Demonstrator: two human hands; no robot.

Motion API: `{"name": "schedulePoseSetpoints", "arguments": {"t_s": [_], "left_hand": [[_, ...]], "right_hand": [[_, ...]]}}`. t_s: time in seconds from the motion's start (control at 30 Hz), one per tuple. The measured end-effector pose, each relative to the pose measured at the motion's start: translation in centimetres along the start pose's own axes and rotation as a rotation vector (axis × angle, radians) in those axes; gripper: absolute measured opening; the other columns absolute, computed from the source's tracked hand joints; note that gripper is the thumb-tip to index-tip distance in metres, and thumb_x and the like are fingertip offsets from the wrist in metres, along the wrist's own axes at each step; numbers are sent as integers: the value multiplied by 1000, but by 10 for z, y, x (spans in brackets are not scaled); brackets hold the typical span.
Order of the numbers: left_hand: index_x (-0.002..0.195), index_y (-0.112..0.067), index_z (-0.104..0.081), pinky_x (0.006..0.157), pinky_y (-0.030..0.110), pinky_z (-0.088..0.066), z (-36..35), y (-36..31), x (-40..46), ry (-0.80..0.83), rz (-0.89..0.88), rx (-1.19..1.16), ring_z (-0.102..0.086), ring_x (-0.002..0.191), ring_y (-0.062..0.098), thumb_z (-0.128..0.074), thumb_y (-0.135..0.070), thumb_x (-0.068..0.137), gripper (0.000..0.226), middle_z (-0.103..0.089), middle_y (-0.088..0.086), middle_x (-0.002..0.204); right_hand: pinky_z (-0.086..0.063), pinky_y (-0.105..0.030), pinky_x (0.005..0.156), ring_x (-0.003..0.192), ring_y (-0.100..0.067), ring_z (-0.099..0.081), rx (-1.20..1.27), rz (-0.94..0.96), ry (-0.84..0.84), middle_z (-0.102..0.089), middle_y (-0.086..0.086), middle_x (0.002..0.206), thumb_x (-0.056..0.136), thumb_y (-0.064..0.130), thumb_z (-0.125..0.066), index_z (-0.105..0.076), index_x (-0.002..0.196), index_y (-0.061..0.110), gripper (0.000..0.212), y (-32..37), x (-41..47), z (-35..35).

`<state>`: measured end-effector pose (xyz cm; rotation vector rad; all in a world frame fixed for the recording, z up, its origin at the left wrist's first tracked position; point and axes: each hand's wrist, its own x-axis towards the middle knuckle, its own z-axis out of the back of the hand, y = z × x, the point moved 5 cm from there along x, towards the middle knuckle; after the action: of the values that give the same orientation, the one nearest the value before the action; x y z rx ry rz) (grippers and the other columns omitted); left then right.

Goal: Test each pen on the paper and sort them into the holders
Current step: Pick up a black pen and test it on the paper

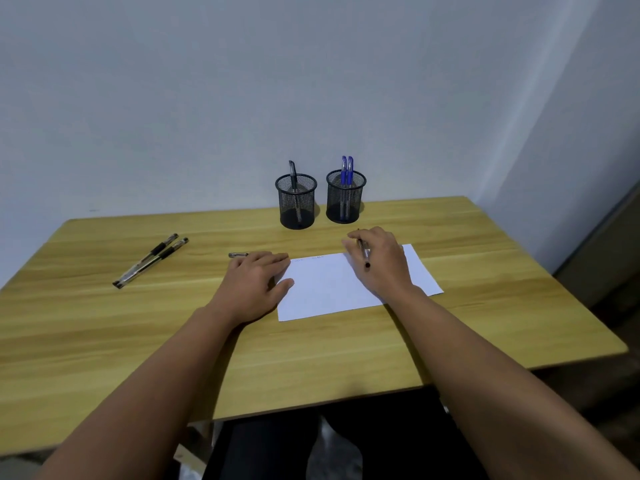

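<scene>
I count two black mesh holders standing side by side at the far edge of the counter [104,323], near the wall. The left holder [296,201] contains one pen with a dark cap [293,174], standing upright. The right holder [345,196] contains two pens with blue caps [346,171], upright and touching each other. One white sheet of paper [332,285] lies flat on the counter in front of the holders, with faint marks near its far edge. Two black-grip pens [152,259] lie side by side, touching, on the counter well to the left of the paper. One further item, which appears to be a pen cap [238,255], lies just beyond the left hand. My left hand [254,285] rests flat with fingers extended, its fingertips on the left edge of the paper. My right hand [379,263] is over the far right part of the paper; its fingers grasp one pen [363,254], whose dark rear end points toward me. I cannot tell whether its tip touches the paper. Total pens visible: six.
</scene>
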<state>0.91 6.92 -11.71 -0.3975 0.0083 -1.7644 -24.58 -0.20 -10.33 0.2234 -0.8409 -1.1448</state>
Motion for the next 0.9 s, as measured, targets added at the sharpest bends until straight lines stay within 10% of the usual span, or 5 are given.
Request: {"name": "schedulePoseSetpoints", "arguments": {"t_s": [0.17, 0.3, 0.9], "left_hand": [[140, -32, -58, 109, 42, -25, -2, -1, -3, -32, 8, -48, -40, 142, 12, -32, -62, 90, 64, -49, -19, 151], [139, -32, -59, 110, 42, -25, -2, 0, -3, -46, 3, -61, -40, 141, 12, -35, -60, 91, 61, -49, -21, 150], [140, -33, -59, 110, 42, -25, -4, 3, -1, -57, 12, -75, -41, 140, 12, -38, -61, 89, 62, -51, -21, 149]], "right_hand": [[-52, -20, 74, 76, -14, -62, 650, -274, -51, -72, -14, 87, 108, 28, -64, -77, 107, 3, 28, 17, 17, 6], [-47, -28, 53, 51, -15, -52, 895, -426, 23, -60, -9, 67, 106, 27, -68, -66, 81, -7, 43, 19, 36, -15], [-49, -30, 49, 56, -24, -62, 672, -396, 107, -60, -27, 63, 102, 12, -68, -55, 72, -10, 39, 3, 23, -36]]}}
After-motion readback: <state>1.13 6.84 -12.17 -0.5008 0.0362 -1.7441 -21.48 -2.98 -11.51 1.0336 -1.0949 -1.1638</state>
